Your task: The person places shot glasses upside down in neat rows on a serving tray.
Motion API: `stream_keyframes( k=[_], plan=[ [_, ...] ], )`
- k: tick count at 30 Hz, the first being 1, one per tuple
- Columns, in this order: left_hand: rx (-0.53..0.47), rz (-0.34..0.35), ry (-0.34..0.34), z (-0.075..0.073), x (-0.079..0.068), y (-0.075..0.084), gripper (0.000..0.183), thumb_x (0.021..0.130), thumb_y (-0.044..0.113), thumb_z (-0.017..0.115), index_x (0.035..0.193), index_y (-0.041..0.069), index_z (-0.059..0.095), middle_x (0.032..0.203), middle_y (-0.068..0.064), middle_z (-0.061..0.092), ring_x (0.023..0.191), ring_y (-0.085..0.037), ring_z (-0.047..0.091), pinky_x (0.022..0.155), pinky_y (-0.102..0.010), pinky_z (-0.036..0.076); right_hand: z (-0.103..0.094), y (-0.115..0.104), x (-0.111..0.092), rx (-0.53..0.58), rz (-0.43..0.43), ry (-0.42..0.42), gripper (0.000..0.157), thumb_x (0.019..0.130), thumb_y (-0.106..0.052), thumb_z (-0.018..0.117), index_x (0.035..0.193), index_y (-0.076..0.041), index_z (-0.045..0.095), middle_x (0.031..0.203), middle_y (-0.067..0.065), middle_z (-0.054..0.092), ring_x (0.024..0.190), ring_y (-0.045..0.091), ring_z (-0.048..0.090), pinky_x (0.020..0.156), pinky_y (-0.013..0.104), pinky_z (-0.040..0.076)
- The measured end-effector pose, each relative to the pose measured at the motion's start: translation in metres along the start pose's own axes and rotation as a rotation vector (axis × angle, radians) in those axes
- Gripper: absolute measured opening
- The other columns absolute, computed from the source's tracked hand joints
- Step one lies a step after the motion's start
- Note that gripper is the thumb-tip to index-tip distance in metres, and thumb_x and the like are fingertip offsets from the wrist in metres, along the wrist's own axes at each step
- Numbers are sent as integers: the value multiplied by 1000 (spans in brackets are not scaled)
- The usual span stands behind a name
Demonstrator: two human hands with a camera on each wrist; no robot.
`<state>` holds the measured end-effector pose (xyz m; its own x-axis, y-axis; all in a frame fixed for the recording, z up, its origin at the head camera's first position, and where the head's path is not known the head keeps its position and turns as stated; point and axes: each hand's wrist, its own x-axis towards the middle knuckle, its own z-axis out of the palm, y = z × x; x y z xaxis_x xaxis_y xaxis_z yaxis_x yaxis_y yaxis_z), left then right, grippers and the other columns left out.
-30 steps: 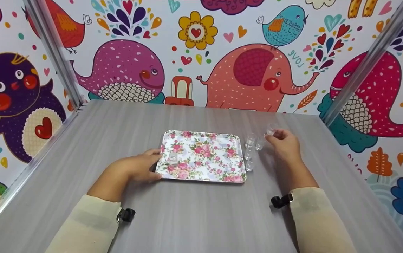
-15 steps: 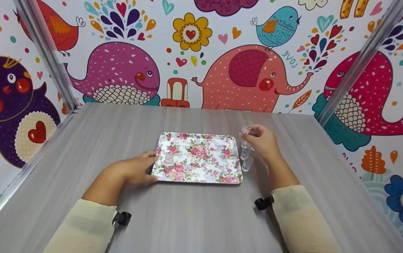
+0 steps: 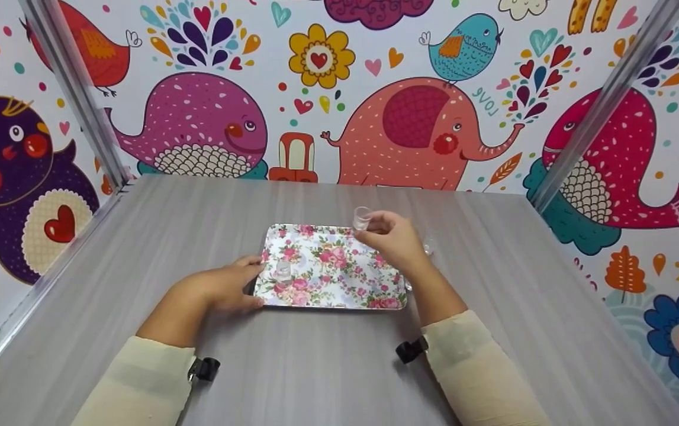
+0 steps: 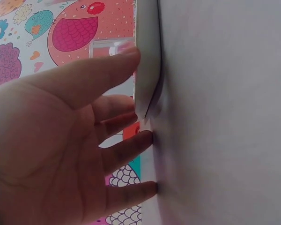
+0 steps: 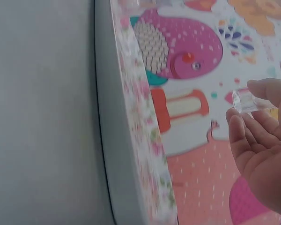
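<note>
A rectangular floral tray lies on the table, with one small clear shot glass standing near its left side. My left hand rests at the tray's left edge. In the left wrist view, its thumb touches the rim and the other fingers spread loosely. Between thumb and fingertips my right hand pinches another clear shot glass, held up over the tray's far edge. The right wrist view shows this glass apart from the tray.
More clear shot glasses stand right of the tray, mostly hidden behind the right hand and wrist. The grey wood-grain table ends at a cartoon-printed wall behind, with metal posts at the corners.
My right hand has carried its shot glass leftward, from the right of the tray past the other glasses to above the tray's far edge. The left hand stays at the tray.
</note>
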<state>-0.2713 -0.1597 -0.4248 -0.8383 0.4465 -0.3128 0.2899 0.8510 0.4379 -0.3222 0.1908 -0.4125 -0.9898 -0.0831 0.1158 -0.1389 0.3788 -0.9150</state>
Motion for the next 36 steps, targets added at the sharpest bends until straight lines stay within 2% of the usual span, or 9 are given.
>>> stream_keyframes(
  k=[5, 12, 18, 26, 36],
  plan=[
    [-2, -9, -4, 1, 2, -2, 81, 103, 35, 72, 167, 4, 34, 178, -16, 21, 161, -48, 28, 130, -64, 28, 23, -15, -3, 26, -59, -80, 36, 90, -27, 87, 121, -14, 76, 112, 6, 81, 103, 21, 75, 93, 36, 65],
    [12, 19, 5, -1, -1, -3, 81, 102, 33, 72, 166, 1, 34, 176, -20, 23, 160, -50, 31, 130, -64, 29, 52, -32, -8, 86, -88, -154, 32, 90, -23, 86, 118, -13, 73, 108, 6, 80, 98, 19, 76, 88, 33, 65],
    [16, 13, 10, -1, -3, -1, 82, 101, 34, 72, 166, 1, 35, 177, -20, 22, 160, -51, 30, 130, -65, 29, 64, -33, -12, 108, -102, -234, 29, 92, -21, 83, 115, -12, 69, 105, 7, 79, 97, 18, 75, 85, 31, 64],
    [14, 13, 11, 0, -1, 1, 81, 101, 33, 73, 166, 1, 36, 177, -19, 23, 159, -49, 32, 130, -63, 30, 61, -25, -11, 58, -146, -191, 34, 94, -33, 84, 122, -16, 74, 101, 4, 74, 90, 17, 67, 74, 28, 59],
    [7, 0, 3, 0, 1, 2, 82, 101, 34, 73, 167, 3, 35, 177, -18, 22, 159, -48, 33, 129, -64, 31, 69, -20, -11, -30, -172, -163, 36, 95, -39, 83, 125, -20, 79, 99, 4, 68, 87, 17, 59, 73, 26, 54]
  ],
)
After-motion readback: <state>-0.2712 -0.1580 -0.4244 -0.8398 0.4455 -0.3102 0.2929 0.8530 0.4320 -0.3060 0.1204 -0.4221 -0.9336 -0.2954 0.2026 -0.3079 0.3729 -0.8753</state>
